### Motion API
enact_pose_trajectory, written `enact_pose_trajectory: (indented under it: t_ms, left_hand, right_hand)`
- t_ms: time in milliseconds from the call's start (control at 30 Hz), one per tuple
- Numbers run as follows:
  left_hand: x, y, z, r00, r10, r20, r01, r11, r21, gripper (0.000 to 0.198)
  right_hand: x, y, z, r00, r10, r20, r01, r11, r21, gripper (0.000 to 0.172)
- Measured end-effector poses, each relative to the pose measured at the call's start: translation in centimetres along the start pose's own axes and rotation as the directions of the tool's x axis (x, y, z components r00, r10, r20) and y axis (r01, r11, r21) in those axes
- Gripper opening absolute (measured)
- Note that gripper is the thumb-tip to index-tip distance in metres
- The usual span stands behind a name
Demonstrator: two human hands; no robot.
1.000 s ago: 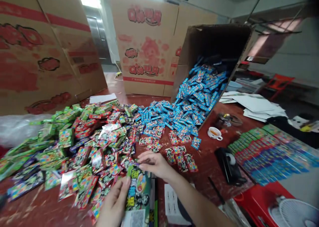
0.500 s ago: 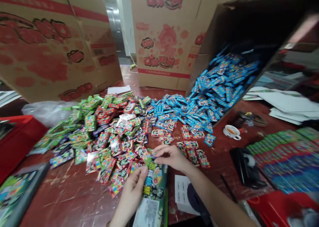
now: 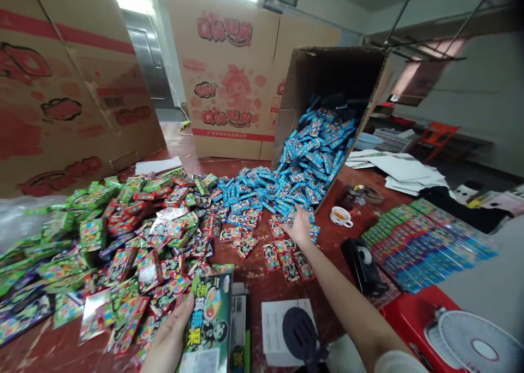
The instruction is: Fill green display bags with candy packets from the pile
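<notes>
At the near side of the red tabletop [image 3: 251, 270], my left grip [image 3: 172, 333] is closed on a dark green printed packet [image 3: 209, 321], just right of the mixed heap of small packets [image 3: 143, 231]. My right grip [image 3: 301, 229] is stretched out at the blue packets [image 3: 248, 190] before an open carton [image 3: 289, 97]; I cannot tell whether it holds one. White cup [image 3: 341, 217] beside it.

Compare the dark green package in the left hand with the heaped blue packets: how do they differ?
Colour: the dark green package is mainly green; the blue packets are mainly blue.
Size: the package looks larger than any single packet.
Place: the package is in the left hand; the packets lie heaped in and before an open carton.
Both carry colourful printing.
</notes>
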State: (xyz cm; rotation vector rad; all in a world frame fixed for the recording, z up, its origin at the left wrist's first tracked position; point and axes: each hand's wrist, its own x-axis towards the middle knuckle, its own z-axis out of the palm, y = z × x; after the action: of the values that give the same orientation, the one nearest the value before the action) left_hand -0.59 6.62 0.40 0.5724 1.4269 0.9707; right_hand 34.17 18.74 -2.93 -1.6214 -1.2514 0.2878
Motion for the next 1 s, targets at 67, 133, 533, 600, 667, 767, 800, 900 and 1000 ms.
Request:
enact_pose_trajectory:
  t_ms: [67,133,533,600,667,767,800,900,1000]
  left_hand:
    - [0.2,-0.3,-0.5,1.000,0.006,0.005,-0.006,0.998,0.064,0.017]
    - [0.5,-0.7,-0.7,0.999,0.040,0.029,-0.044,0.991,0.125,0.023]
    - [-2.0,-2.5,2.3,0.915,0.237,0.326,-0.276,0.958,0.079,0.043]
    - [-2.5,-3.1,2.2,0.915,0.269,0.302,-0.298,0.953,0.054,0.040]
    - [-3.1,-3.6,1.7,0.919,0.295,0.262,-0.310,0.950,0.020,0.038]
    - [-4.1,-3.9,0.8,0.926,0.316,0.205,-0.316,0.948,-0.033,0.037]
    - [-4.5,-3.9,0.5,0.929,0.317,0.191,-0.315,0.948,-0.043,0.036]
    - [-5.4,-4.3,-0.2,0.930,0.328,0.167,-0.326,0.944,-0.040,0.034]
    - [-5.9,-4.9,-0.6,0.924,0.347,0.160,-0.347,0.937,-0.032,0.033]
  right_hand:
    - [0.5,1.2,-0.1,1.000,-0.013,0.003,0.013,1.000,-0.005,0.082]
    - [-0.2,1.2,0.0,0.999,-0.037,0.026,0.037,0.999,0.010,0.082]
    - [-11.3,-9.5,-0.5,0.695,-0.143,0.705,-0.589,0.450,0.672,0.082]
    - [-11.9,-11.0,0.7,0.663,-0.158,0.732,-0.633,0.402,0.661,0.077]
    - [-12.1,-12.2,2.0,0.620,-0.159,0.768,-0.667,0.409,0.623,0.066]
    - [-12.4,-13.3,3.7,0.617,-0.107,0.780,-0.656,0.478,0.584,0.050]
    - [-12.5,-13.5,4.2,0.644,-0.086,0.760,-0.632,0.499,0.592,0.050]
    - [-13.2,-13.8,5.4,0.706,-0.056,0.706,-0.562,0.562,0.607,0.048]
    - [-14.1,-14.1,6.3,0.665,-0.040,0.746,-0.555,0.642,0.529,0.037]
